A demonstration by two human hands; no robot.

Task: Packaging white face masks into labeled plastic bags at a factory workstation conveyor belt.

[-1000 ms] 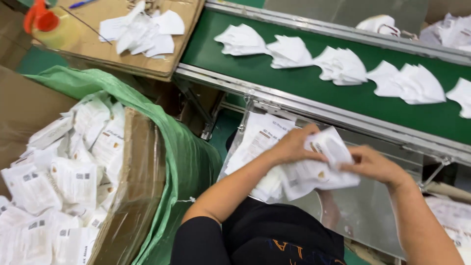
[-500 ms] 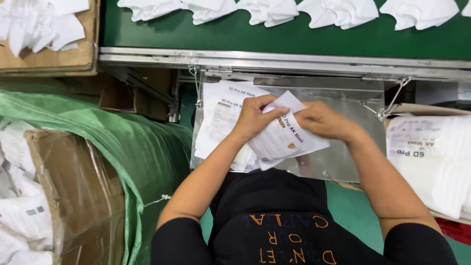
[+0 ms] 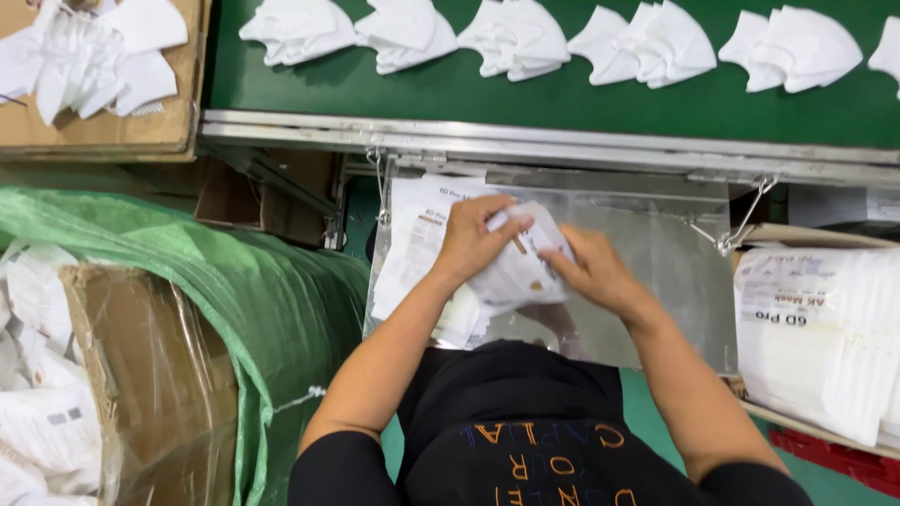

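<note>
Both hands work on one white printed packet (image 3: 521,267) over a clear plastic tray (image 3: 656,253) hung below the conveyor. My left hand (image 3: 473,239) grips the packet's upper left edge. From the right, my right hand (image 3: 592,270) presses on the same packet with its fingers. A stack of similar flat printed packets (image 3: 412,244) lies on the tray under and left of my left hand. Folded white masks (image 3: 525,37) sit in a row on the green conveyor belt (image 3: 469,89) beyond the tray.
A pile of printed white packets (image 3: 825,328) lies in a box at the right. At the left stands a cardboard box (image 3: 141,365) in green plastic wrap with filled packets (image 3: 37,412). A cardboard tray (image 3: 122,131) with loose masks sits top left.
The view has swung from the left boxes to straight above the tray. Both hands stayed on the packet and drew closer together over it.
</note>
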